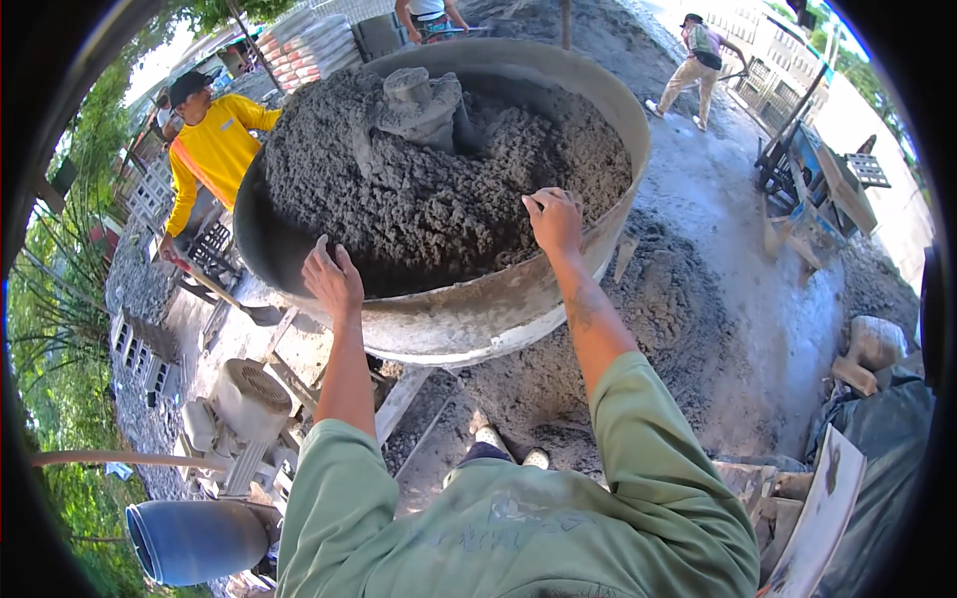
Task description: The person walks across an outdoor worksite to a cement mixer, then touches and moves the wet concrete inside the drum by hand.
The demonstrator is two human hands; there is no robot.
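A wide round mixer pan (478,324) stands in front of me, filled with damp grey concrete mix (429,214). A mortar-caked hub (414,110) rises from the mix toward the far side. My left hand (334,281) is at the near left rim, fingers extended and apart, with nothing in it. Over the near right part of the pan, my right hand (555,221) has its fingers loosely bent and the thumb apart; I see nothing held. Whether either hand touches the rim or the mix is unclear.
A person in a yellow shirt (219,145) holds a shovel (224,297) left of the pan. Two people (698,60) work farther back. Beside me are a motor (254,389) at left, a blue barrel (199,541), a grey heap (668,319) and a block machine (822,184) at right.
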